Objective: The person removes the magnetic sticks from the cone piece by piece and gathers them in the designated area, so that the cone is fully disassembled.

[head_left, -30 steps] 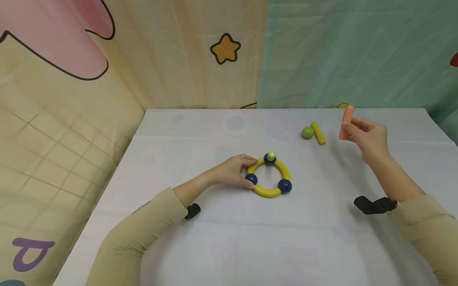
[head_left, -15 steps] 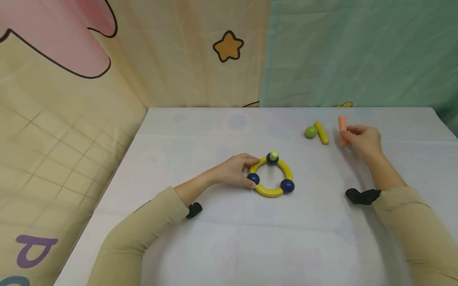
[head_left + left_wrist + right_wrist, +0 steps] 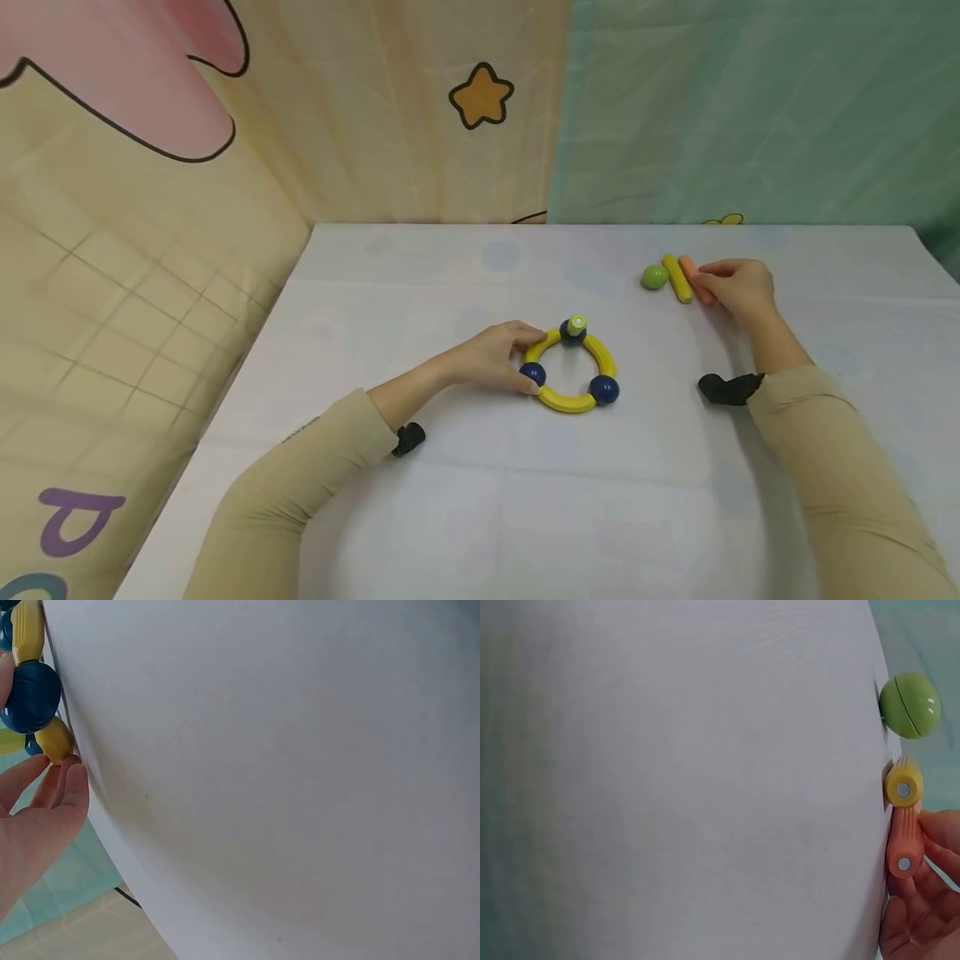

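White tabletop (image 3: 450, 517): your R hand (image 3: 742, 287) pinches orange rod (image 3: 905, 846) at its 9 o'clock, axis approx. 11-to-5, beside yellow rod (image 3: 678, 280); L hand (image 3: 491, 357) grips ring (image 3: 567, 404).

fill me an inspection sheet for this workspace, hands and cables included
surface: white tabletop, faint creases
job's things: ring of yellow curved bars and blue balls, lime stick upright on its far ball; green ball, yellow stick and orange stick in a row
clutter: nothing seen
hands: left hand grips the ring's side; right hand pinches the orange stick
cables: nothing seen
surroundings: printed cloth backdrop, beige and green, with orange star
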Available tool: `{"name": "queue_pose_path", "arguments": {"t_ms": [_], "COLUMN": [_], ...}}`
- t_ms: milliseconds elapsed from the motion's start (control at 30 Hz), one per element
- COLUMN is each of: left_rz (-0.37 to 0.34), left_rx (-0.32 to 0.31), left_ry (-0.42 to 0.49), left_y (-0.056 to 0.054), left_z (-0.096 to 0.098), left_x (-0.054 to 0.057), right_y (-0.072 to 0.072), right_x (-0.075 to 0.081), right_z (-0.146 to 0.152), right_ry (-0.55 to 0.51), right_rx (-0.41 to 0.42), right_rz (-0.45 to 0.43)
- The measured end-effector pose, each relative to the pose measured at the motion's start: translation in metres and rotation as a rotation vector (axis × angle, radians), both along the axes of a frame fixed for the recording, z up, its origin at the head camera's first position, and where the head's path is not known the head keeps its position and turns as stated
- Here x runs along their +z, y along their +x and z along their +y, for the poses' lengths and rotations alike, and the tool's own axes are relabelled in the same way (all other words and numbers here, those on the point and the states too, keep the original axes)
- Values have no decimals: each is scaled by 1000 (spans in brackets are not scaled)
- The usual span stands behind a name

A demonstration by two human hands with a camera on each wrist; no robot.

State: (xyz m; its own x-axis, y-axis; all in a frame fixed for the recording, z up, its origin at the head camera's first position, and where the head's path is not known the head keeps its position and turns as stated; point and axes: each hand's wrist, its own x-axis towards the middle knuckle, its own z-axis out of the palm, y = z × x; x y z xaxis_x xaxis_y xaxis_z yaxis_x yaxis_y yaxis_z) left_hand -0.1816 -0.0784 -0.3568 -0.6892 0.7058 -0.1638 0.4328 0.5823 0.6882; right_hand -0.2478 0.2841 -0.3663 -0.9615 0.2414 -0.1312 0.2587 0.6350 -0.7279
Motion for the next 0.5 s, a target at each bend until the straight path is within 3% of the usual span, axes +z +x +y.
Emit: {"name": "queue_pose_path", "arguments": {"t_ms": [500], "left_rz": [7], "left_rx": [-10], "left_ry": [-9], "left_y": [-1], "left_z": [-1], "left_x": [-1], "right_y": [3], "right_x": [7], "right_z": [2], "right_ry": [-11], "right_rx": [9], "right_rz": [-23]}}
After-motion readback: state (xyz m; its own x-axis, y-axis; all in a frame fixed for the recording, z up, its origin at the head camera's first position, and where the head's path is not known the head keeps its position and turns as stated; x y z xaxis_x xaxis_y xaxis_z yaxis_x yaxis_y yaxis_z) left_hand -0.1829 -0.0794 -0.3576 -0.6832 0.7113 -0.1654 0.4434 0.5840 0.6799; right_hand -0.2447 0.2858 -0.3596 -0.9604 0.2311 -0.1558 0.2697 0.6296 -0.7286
